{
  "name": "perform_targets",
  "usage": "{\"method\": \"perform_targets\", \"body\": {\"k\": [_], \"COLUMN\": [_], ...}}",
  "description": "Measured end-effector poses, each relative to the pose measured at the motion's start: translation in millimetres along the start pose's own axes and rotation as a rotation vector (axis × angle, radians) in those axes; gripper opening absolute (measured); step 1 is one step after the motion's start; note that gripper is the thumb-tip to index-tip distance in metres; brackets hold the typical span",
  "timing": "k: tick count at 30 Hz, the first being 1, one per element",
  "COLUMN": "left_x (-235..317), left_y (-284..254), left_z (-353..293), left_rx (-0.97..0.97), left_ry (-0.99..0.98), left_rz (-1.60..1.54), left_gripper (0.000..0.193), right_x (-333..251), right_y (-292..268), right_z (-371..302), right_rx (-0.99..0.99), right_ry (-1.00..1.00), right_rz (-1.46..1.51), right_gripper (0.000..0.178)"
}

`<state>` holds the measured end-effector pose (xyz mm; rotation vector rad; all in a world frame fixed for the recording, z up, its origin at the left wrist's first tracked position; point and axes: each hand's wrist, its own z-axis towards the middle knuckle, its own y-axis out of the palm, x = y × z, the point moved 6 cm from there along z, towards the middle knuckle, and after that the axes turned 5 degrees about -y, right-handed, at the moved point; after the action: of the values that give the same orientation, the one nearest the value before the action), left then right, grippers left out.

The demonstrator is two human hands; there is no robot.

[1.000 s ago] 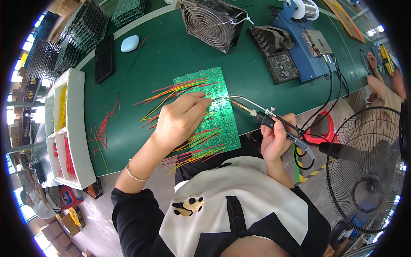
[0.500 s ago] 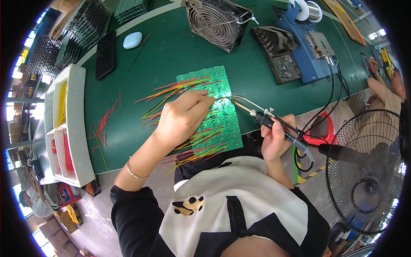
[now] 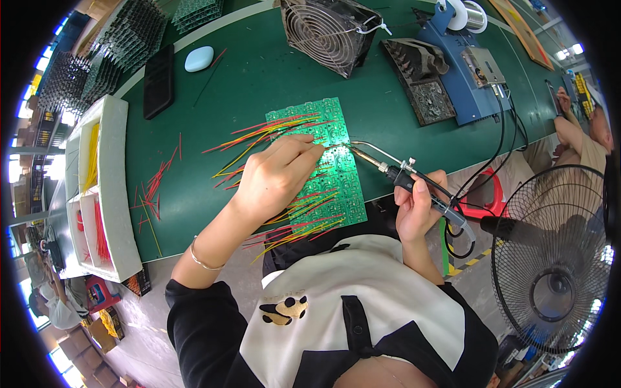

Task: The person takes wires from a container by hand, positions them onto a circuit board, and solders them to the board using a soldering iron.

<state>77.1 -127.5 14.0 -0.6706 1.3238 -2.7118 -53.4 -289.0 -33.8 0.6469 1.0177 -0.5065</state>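
The green table [image 3: 226,110] carries a panel of green circuit boards [image 3: 349,184], which lies at its near edge, about the middle of that edge. Over the panel is the left hand [image 3: 275,178]; its thumb and fingers are closed in a narrow pinch on a thin red wire [image 3: 332,146], whose end points to the right side of the panel. The right hand [image 3: 417,210] is wrapped around the soldering iron [image 3: 402,180], just beyond the near edge, and the iron's tip meets the panel close to this wire's end. A thin metal tube runs along the iron toward the same spot.

Red, yellow and black wires [image 3: 314,227] lie across the panel in rows, and the lowest ones reach past the near edge. Toward the left edge there are loose red wires [image 3: 153,187], and at this edge stands a white divided tray [image 3: 124,200] with yellow and red wires inside. Near the far edge are a black phone [image 3: 158,81], a white rounded case [image 3: 198,59] and a square fan [image 3: 326,39]; toward the right end stands a blue machine [image 3: 462,84].
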Motion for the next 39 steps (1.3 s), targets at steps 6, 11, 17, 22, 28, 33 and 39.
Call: {"method": "perform_targets", "body": {"k": [6,11,17,22,28,33,39], "left_x": [0.4,0.1,-10.1,-26.2,-22.7,3.9,3.7], "left_y": [-0.6,0.4,-2.3,-9.0,-19.8,-31.4,0.4], "left_z": [0.0,-1.2,0.4,10.5,7.0,4.7,8.7], "left_rx": [0.005,0.010,0.053,0.084,0.118,0.136,0.060], "left_ry": [0.002,-0.004,-0.014,-0.066,-0.064,-0.081,-0.108], "left_rz": [0.004,0.026,0.110,0.161,0.248,0.255,0.218], "left_gripper": [0.020,0.021,0.021,0.017,0.020,0.022,0.017], "right_x": [0.1,-1.5,-5.1,-0.4,1.2,-3.4,-1.6], "right_y": [0.5,-0.7,3.5,5.7,5.5,1.7,6.5], "right_z": [0.7,2.8,13.6,22.2,22.3,19.5,13.6], "right_rx": [0.031,0.069,0.101,0.070,0.047,0.056,0.024], "right_ry": [-0.016,-0.021,-0.016,-0.006,-0.007,-0.044,0.013], "right_rz": [0.091,0.033,0.058,0.142,0.155,0.134,0.056], "right_gripper": [0.016,0.018,0.016,0.014,0.013,0.013,0.016]}}
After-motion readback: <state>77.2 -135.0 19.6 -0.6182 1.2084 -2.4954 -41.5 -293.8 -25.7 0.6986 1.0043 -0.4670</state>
